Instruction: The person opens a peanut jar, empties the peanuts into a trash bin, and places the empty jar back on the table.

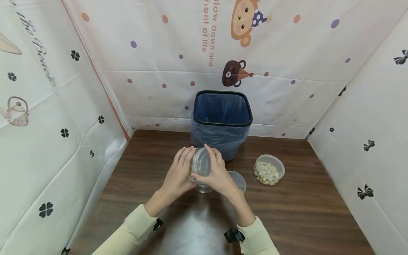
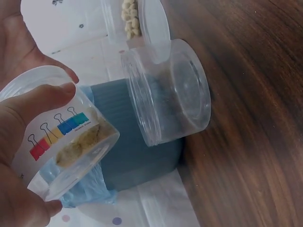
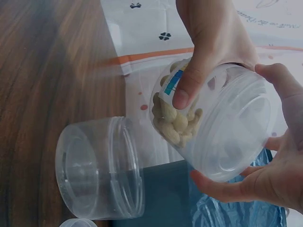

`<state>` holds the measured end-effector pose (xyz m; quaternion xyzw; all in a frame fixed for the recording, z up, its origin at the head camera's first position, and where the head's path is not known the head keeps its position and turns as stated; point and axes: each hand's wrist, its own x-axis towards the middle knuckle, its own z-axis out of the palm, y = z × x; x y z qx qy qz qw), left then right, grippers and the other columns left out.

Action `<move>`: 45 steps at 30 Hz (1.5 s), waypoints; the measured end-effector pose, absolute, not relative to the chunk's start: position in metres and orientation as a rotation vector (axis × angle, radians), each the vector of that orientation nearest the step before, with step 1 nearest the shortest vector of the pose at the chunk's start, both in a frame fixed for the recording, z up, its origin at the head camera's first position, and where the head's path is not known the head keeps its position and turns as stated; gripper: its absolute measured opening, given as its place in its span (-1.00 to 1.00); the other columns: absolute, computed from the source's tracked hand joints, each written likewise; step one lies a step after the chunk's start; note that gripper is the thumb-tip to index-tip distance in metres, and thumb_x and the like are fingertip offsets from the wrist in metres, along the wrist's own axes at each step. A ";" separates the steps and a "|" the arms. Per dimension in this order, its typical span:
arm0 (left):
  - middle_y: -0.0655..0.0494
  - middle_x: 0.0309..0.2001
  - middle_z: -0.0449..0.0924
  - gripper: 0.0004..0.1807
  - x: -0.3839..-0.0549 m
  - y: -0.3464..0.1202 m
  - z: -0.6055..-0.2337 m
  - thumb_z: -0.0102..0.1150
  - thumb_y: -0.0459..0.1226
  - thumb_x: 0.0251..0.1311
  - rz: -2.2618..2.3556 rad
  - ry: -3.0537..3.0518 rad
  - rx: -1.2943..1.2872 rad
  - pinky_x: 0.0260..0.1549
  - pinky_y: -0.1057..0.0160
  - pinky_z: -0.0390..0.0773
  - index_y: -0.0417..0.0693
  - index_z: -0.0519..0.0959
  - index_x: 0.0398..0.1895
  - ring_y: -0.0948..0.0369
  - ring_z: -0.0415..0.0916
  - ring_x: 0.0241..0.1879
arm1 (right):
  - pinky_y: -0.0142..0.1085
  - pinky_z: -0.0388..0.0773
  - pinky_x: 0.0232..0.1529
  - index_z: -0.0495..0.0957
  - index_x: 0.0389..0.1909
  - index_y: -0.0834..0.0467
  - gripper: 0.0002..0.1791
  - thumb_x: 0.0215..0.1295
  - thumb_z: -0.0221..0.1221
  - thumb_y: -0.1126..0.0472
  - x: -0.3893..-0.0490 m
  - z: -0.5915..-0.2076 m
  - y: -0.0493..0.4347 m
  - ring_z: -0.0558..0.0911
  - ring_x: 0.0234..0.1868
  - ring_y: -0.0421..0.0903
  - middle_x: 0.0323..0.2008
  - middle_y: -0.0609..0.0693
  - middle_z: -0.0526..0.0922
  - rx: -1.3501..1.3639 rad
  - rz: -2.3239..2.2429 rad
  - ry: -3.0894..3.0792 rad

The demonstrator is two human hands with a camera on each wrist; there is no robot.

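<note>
My left hand (image 1: 179,176) grips a clear plastic jar (image 2: 71,116) around its side. Pale curved nuts (image 3: 175,122), which look like cashews, lie inside, and a label with coloured binder clips (image 2: 59,132) is on its wall. The jar is tilted, its translucent lid (image 3: 241,127) towards my right hand (image 1: 219,177). That hand holds the lid by its edge, thumb on one side and fingers on the other. Below both hands an open clear jar (image 2: 175,92) stands on the table, with nothing visible in it.
A bin (image 1: 220,140) with a blue liner stands behind the hands by the patterned cloth wall (image 1: 153,106). On the right is an open tub (image 1: 281,163) of pale nuts. A loose clear lid (image 1: 238,181) lies on the wooden table (image 1: 302,209).
</note>
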<state>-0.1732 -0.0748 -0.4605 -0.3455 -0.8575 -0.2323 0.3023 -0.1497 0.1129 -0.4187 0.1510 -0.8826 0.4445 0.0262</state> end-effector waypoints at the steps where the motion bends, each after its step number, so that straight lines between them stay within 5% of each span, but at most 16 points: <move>1: -0.17 0.44 0.26 0.32 -0.173 -0.075 -0.461 0.77 -0.14 -0.52 -0.614 -2.271 -0.915 0.42 0.00 0.28 -0.30 0.21 0.45 -0.16 0.18 0.43 | 0.31 0.34 0.27 -0.03 0.62 -0.07 0.20 0.06 0.50 -0.13 -0.150 -0.420 0.112 0.14 0.45 0.32 0.51 0.23 0.02 0.470 1.367 -2.720; 5: -0.17 0.42 0.29 0.31 -0.171 -0.077 -0.460 0.76 -0.11 -0.50 -0.599 -2.275 -0.902 0.25 -0.01 0.50 -0.28 0.22 0.45 -0.18 0.23 0.39 | 0.27 0.43 0.17 0.08 0.55 -0.06 0.15 -0.02 0.51 -0.13 -0.151 -0.423 0.109 0.20 0.37 0.27 0.44 0.20 0.09 0.499 1.341 -2.677; 8: -0.09 0.44 0.27 0.34 -0.171 -0.077 -0.458 0.75 -0.05 -0.47 -0.572 -2.330 -0.864 -0.17 0.07 0.72 -0.19 0.18 0.49 -0.13 0.23 0.38 | 0.25 0.46 0.11 0.14 0.52 -0.04 0.13 -0.06 0.52 -0.10 -0.151 -0.424 0.109 0.22 0.32 0.28 0.42 0.21 0.12 0.540 1.287 -2.651; 11: 0.01 0.47 0.24 0.36 -0.171 -0.076 -0.454 0.72 0.01 -0.42 -0.535 -2.404 -0.825 -0.61 0.18 0.65 -0.09 0.13 0.54 -0.04 0.19 0.40 | 0.21 0.48 0.08 0.17 0.51 -0.04 0.12 -0.09 0.55 -0.05 -0.153 -0.425 0.112 0.23 0.28 0.28 0.41 0.22 0.13 0.576 1.236 -2.634; 13: 0.03 0.48 0.23 0.34 -0.173 -0.075 -0.451 0.68 0.04 -0.38 -0.521 -2.439 -0.822 -0.71 0.21 0.57 -0.06 0.12 0.54 0.00 0.17 0.43 | 0.19 0.50 0.06 0.18 0.50 -0.04 0.11 -0.10 0.56 -0.02 -0.154 -0.424 0.114 0.24 0.27 0.27 0.40 0.22 0.14 0.604 1.215 -2.616; 16: 0.04 0.48 0.26 0.29 -0.178 -0.075 -0.445 0.62 0.10 -0.35 -0.577 -2.503 -0.835 -0.66 0.09 0.58 -0.01 0.14 0.54 0.04 0.19 0.44 | 0.16 0.53 0.04 0.20 0.48 -0.03 0.10 -0.12 0.57 0.01 -0.157 -0.423 0.117 0.23 0.28 0.26 0.39 0.22 0.14 0.673 1.168 -2.582; 20: 0.08 0.42 0.35 0.34 -0.188 -0.084 -0.440 0.70 0.09 -0.48 -0.883 -2.672 -0.903 -0.31 -0.20 0.61 0.09 0.20 0.53 0.07 0.36 0.32 | 0.25 0.49 0.09 0.30 0.43 0.00 0.07 -0.19 0.58 0.04 -0.160 -0.421 0.121 0.22 0.34 0.32 0.40 0.25 0.17 0.935 0.936 -2.553; 24: 0.05 0.42 0.34 0.44 -0.191 -0.097 -0.444 0.78 0.04 -0.58 -1.042 -2.834 -0.989 -0.13 -0.30 0.54 0.08 0.17 0.56 0.03 0.42 0.24 | 0.31 0.44 0.11 0.32 0.42 -0.06 0.06 -0.21 0.58 0.00 -0.156 -0.421 0.122 0.23 0.35 0.32 0.43 0.23 0.19 1.173 0.705 -2.566; 31: 0.05 0.47 0.27 0.48 -0.187 -0.099 -0.443 0.80 0.03 -0.60 -0.945 -2.801 -0.927 -0.22 -0.38 0.51 0.10 0.13 0.57 -0.01 0.29 0.38 | 0.29 0.28 0.34 0.29 0.45 -0.12 0.10 -0.20 0.62 0.05 -0.159 -0.425 0.123 0.08 0.50 0.31 0.53 0.14 0.09 1.197 0.706 -2.557; 36: 0.04 0.49 0.23 0.44 -0.183 -0.099 -0.443 0.77 0.04 -0.55 -0.851 -2.756 -0.887 -0.27 -0.35 0.54 0.08 0.14 0.57 0.01 0.23 0.43 | 0.37 0.07 0.41 0.16 0.55 -0.06 0.12 -0.01 0.57 -0.02 -0.161 -0.424 0.122 -0.12 0.56 0.38 0.61 0.11 -0.10 1.210 0.900 -2.557; 45: 0.15 0.50 0.22 0.42 -0.180 -0.094 -0.442 0.74 0.03 -0.53 -0.654 -2.721 -0.801 -0.44 -0.18 0.59 0.13 0.11 0.56 0.11 0.12 0.50 | 0.36 0.28 0.30 -0.09 0.63 -0.06 0.16 0.16 0.45 -0.12 -0.156 -0.419 0.109 0.05 0.52 0.35 0.57 0.28 -0.10 0.631 1.313 -2.759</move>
